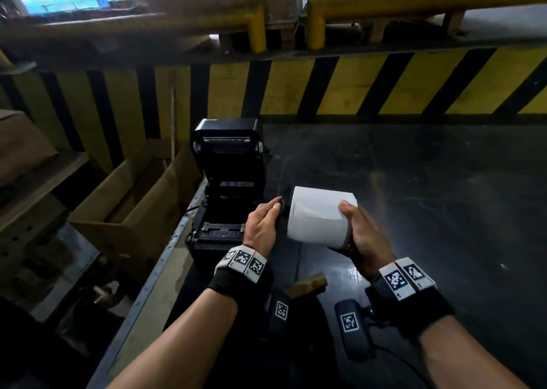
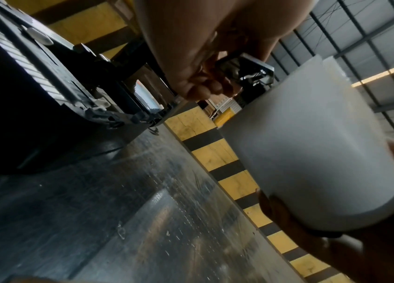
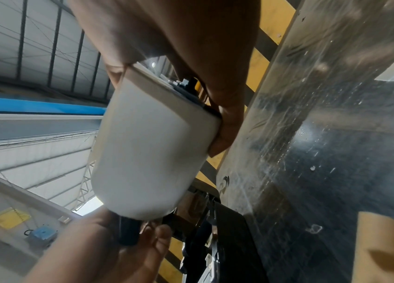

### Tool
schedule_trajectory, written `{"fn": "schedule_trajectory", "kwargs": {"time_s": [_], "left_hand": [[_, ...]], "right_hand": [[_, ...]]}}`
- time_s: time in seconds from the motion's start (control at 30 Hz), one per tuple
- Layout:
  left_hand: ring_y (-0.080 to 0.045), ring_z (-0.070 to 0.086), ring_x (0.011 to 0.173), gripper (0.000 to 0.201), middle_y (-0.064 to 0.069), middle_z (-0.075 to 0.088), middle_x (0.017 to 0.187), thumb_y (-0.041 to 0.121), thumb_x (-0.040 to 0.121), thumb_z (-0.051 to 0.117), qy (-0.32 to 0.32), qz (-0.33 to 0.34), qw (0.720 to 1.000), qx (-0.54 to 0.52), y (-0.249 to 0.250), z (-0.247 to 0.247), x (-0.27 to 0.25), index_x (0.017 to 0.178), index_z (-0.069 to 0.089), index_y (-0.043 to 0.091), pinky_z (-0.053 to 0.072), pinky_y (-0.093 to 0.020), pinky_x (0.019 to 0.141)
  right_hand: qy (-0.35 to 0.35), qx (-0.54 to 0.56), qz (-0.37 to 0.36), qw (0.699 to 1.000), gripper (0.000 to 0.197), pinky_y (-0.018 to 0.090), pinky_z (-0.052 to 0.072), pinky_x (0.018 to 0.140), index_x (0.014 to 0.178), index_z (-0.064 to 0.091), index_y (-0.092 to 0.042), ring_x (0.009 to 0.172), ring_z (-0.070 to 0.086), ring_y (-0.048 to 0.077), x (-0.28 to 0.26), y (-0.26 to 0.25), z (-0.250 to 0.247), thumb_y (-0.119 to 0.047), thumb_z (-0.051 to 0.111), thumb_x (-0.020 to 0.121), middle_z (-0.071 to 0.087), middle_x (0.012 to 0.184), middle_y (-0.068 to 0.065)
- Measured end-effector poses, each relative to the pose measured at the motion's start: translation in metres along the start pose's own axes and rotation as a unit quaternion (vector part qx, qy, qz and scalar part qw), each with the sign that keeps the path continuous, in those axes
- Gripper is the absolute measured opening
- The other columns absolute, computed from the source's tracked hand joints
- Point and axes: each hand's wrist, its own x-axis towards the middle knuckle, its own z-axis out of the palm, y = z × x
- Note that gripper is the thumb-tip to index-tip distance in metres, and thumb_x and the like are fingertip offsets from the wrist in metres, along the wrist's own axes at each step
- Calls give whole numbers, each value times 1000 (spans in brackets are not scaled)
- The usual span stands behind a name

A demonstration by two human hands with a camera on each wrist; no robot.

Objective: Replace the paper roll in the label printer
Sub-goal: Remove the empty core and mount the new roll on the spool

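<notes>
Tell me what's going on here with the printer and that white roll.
A person is partway through reloading a label printer. Its lid stands open and the paper bay looks empty. The right hand grips a full white paper roll in the air just right of the printer, above the dark table. The left hand holds a black spindle piece at the roll's left end, apparently fitting it into the core. A brown cardboard core, probably the spent one, lies on the table near the wrists.

open printer [image 1: 225, 199] left, bare dark tabletop [image 1: 414, 199] right, striped barrier [image 1: 340, 89] behind

both hands [image 1: 313, 225] raised (fingers curled)
</notes>
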Motion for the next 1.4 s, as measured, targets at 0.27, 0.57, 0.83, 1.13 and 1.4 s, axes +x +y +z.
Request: {"fn": "schedule_trajectory", "kwargs": {"time_s": [0.27, 0.57, 0.83, 1.13, 1.4], "left_hand": [[-19, 59, 103, 31, -21, 66, 114, 18, 94, 50, -64, 76, 993, 67, 24, -15, 5, 115, 65, 0, 45, -39, 103], [-14, 63, 76, 30, 1, 67, 80, 33, 91, 54, -210, -58, 975, 49, 77, -89, 23, 97, 65, 5, 51, -30, 74], [-26, 63, 81, 58, -23, 71, 92, 52, 69, 70, -238, -8, 962, 135, 69, -158, 48, 92, 70, -2, 53, -46, 81], [-22, 70, 97, 34, -5, 75, 103, 49, 67, 72, -291, 58, 943, 152, 91, -219, 70, 96, 71, 31, 55, -39, 90], [-22, 69, 101, 34, -7, 74, 107, 32, 70, 79, -281, 94, 948, 118, 114, -238, 94, 102, 69, 29, 53, -39, 93]], "right_hand": [[5, -28, -72, 997, 13, 40, 51, 68, 95, 64, -29, 82, 58, 18, -5, -12, 30, -30, 54, 88, 63, 94, 1], [18, -71, -136, 988, 32, 33, 51, 81, 117, 60, -19, 91, 61, 15, -19, -1, 95, -18, 60, 86, 67, 106, 5], [-38, -165, -118, 978, 43, 46, 47, 99, 113, 57, -30, 109, 62, 21, -19, 17, 164, -49, 64, 76, 64, 120, 4], [-13, -81, -145, 986, 36, 20, 53, 78, 130, 49, -14, 102, 57, 9, -7, 28, 202, -10, 39, 95, 59, 117, -3], [24, -78, -216, 973, 11, 35, 46, 67, 91, 60, -8, 85, 55, 21, 10, 28, 226, -18, 54, 90, 62, 88, 8]]}}
